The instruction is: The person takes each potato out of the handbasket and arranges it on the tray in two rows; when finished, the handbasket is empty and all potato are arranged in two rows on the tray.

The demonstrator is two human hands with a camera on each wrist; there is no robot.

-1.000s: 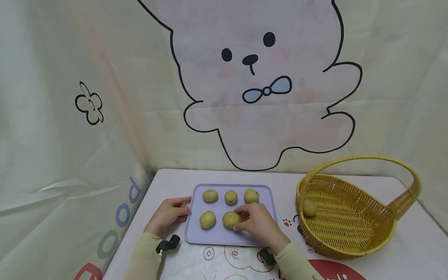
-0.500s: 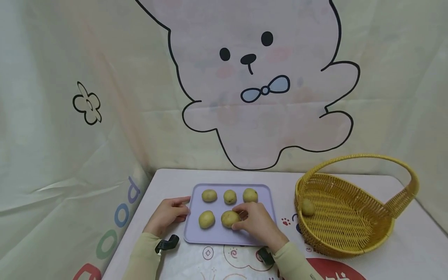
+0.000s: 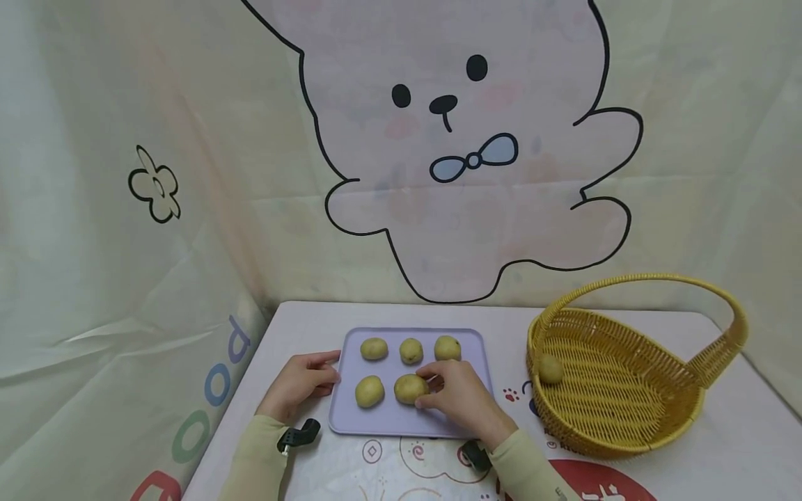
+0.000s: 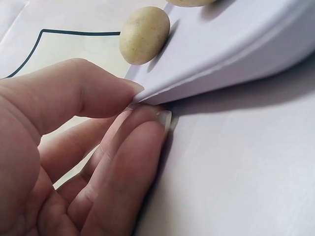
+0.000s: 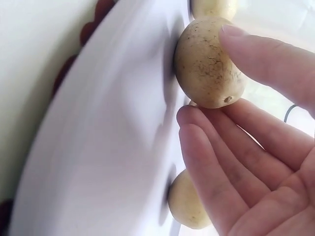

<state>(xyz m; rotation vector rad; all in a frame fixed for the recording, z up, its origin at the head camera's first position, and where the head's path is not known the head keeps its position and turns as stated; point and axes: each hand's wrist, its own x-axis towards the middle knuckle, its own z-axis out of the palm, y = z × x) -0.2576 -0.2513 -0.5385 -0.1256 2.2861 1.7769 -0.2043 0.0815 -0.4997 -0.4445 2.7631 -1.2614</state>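
A lavender tray (image 3: pixel 382 417) lies on the table, bearing several potatoes in two rows. My right hand (image 3: pixel 465 400) grips the front-row potato (image 3: pixel 409 390) nearest it; the right wrist view has my thumb on one side of this potato (image 5: pixel 209 64) and my fingers along the other. At the tray's left edge is my left hand (image 3: pixel 302 383). Up close, its thumb and fingers (image 4: pixel 140 142) pinch the rim of the tray (image 4: pixel 221 69). Another potato (image 3: pixel 370 392) sits to the left in the front row, and the back row holds three, including a potato (image 3: pixel 374 348) at its left end.
A yellow wicker basket (image 3: pixel 617 417) with a tall arched handle stands right of the tray, one potato (image 3: pixel 551 369) inside it against the left wall. A printed cloth wall (image 3: pixel 464 229) rises behind the white table (image 3: pixel 501 320).
Both hands keep their places at the tray and the potato. The whole head view has shifted slightly; the tray, potatoes and basket otherwise stay put.
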